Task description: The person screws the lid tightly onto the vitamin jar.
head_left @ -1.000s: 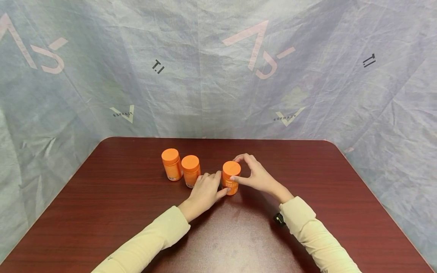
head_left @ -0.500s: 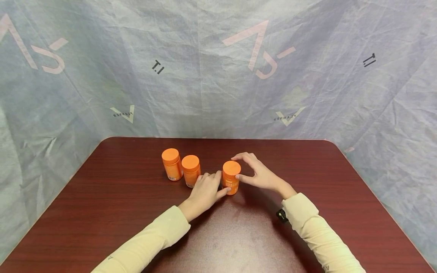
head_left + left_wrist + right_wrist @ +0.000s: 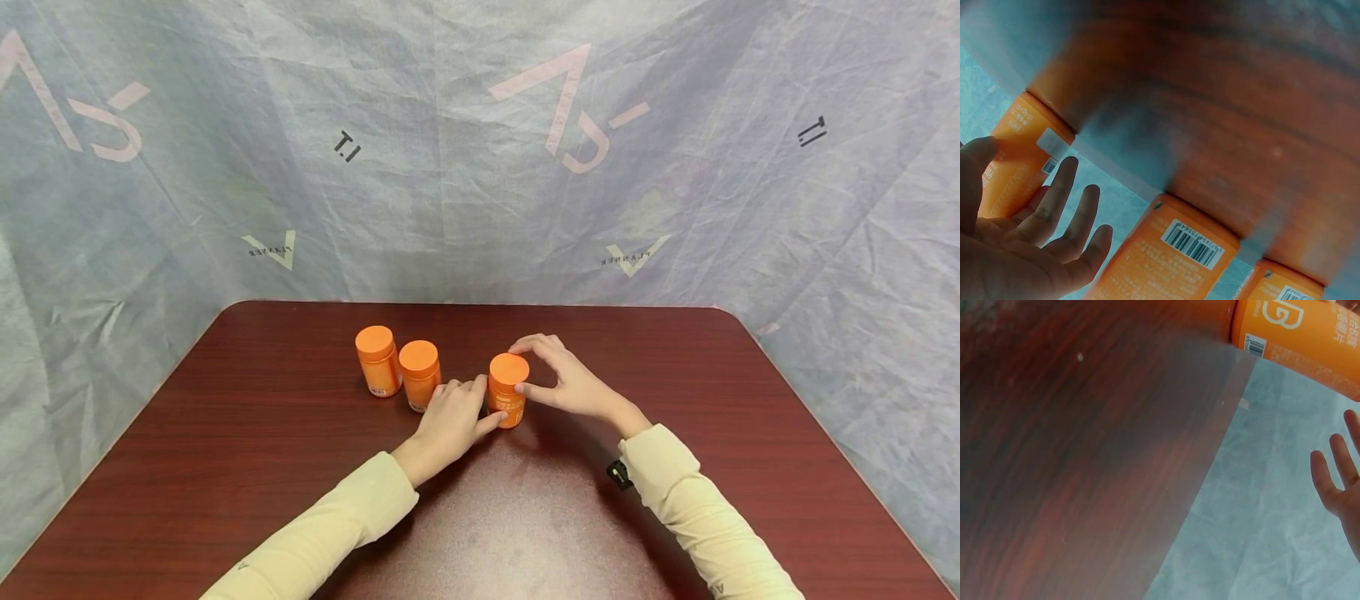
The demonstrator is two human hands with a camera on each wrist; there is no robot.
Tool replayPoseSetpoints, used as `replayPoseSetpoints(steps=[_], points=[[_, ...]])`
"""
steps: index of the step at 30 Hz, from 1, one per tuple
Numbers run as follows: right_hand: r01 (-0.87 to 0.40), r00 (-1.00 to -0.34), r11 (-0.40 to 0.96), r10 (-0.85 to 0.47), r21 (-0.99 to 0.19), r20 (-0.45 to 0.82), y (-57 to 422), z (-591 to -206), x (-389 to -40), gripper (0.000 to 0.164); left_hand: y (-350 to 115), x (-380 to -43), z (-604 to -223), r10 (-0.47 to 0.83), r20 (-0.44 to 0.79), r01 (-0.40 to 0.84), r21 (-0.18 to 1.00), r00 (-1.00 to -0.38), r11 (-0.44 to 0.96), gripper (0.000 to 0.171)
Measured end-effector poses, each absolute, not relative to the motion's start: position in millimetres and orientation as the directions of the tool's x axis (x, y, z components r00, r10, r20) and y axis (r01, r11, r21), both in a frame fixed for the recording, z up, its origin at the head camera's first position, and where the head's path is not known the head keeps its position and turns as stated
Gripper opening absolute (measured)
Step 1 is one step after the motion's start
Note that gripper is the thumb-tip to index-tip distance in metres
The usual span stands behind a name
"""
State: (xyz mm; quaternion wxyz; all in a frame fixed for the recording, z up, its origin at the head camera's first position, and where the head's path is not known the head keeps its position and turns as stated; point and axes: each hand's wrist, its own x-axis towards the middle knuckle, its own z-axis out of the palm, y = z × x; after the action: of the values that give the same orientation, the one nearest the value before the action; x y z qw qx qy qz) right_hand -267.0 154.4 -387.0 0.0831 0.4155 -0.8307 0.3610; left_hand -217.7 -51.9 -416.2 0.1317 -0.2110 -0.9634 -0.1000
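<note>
Three orange pill bottles stand upright with their lids on. My left hand [image 3: 447, 427] holds the right-hand bottle [image 3: 506, 406] low on its body, thumb in front. In the left wrist view the thumb lies across that bottle [image 3: 1017, 165], with the other fingers spread. My right hand [image 3: 576, 392] pinches its orange lid [image 3: 508, 368] with the thumb at the front right and the index finger behind. In the right wrist view several fingers [image 3: 1341, 465] stand apart from the bottle [image 3: 1304, 347]; its lid is out of frame.
Just left of my left hand is the middle bottle [image 3: 420, 383], with the third bottle [image 3: 378, 367] beyond it, close by. All stand on a dark red wooden table [image 3: 225, 467]. A grey printed cloth [image 3: 450, 167] hangs behind and around the table.
My right thumb has slid right along the lid's front, while the index finger has shifted left behind it. The right forearm moved slightly right. The left hand and bottles stay put.
</note>
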Motion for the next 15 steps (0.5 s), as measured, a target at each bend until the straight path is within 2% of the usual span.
replayPoseSetpoints(steps=[15], points=[[-0.673,-0.734,0.477,-0.523,-0.565,0.433,146.1,-395.2,-260.4,0.046,-52.1,-217.8,-415.9,0.381,0.287,0.431,0.139,-0.879,0.891,0.053]])
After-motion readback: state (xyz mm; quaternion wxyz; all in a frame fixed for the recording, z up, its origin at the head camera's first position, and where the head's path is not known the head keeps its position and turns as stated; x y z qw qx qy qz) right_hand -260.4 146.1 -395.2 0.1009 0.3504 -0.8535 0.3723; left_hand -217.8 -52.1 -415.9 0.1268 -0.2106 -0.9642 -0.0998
